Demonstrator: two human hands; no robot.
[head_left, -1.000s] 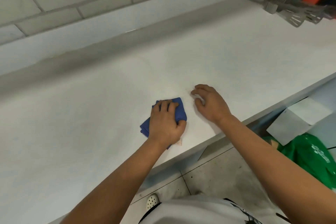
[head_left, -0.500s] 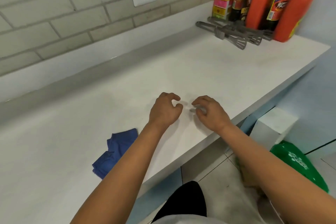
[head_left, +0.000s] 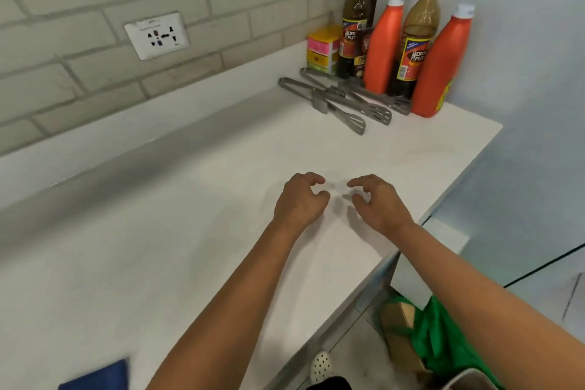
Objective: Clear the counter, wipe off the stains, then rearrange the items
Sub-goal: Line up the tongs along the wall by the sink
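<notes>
Both hands hover side by side over the middle of the white counter point(head_left: 190, 231). My left hand point(head_left: 300, 199) has loosely curled fingers and holds nothing. My right hand point(head_left: 376, 199) is just to its right, fingers also loosely curled and empty. The blue cloth point(head_left: 95, 377) lies loose on the counter at the bottom left, far behind my left arm. At the far right corner stand two orange bottles point(head_left: 383, 47), two brown sauce bottles point(head_left: 354, 22) and a small coloured box point(head_left: 323, 49). Several grey tongs point(head_left: 335, 101) lie in front of them.
A wall socket point(head_left: 156, 35) sits in the brick backsplash. The counter ends at the right against a pale wall. Below its front edge are a white box point(head_left: 427, 256), a green bag point(head_left: 449, 339) and the floor with my shoe point(head_left: 319, 364).
My left hand let go of the blue cloth, which now lies behind on the left. Both hands moved forward along the counter and the view lifted toward the bottles.
</notes>
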